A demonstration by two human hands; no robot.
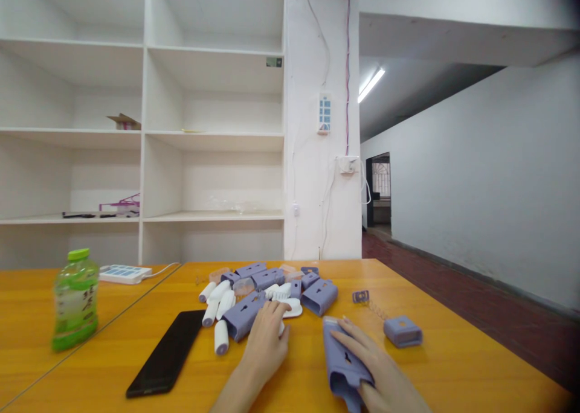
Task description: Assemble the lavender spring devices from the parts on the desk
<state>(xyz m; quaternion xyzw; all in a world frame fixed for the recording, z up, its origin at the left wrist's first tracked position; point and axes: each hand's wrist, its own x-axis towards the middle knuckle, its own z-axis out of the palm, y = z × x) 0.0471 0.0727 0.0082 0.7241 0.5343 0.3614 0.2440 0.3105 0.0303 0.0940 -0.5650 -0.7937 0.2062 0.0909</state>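
Note:
My right hand (369, 355) is wrapped round a lavender plastic housing (342, 364), which has a keyhole-shaped cutout and an open end towards me. My left hand (267, 337) reaches into a pile of parts, its bent fingers and thumb round a small white plastic part (281, 328) that is mostly hidden. Just beyond those fingers lies a white oval piece (292, 308). Another lavender housing (244, 316) rests beside the left hand, and one more (319, 296) lies to its right. Several white cylinders (221, 337) sit on the pile's left side.
A black phone (167, 352) lies left of the pile on the wooden table (457, 371). Farther left stand a green-capped bottle (77, 301) and a white power strip (124, 273). On the right are a short lavender piece (403, 331), a spring (377, 309) and a small frame (360, 296).

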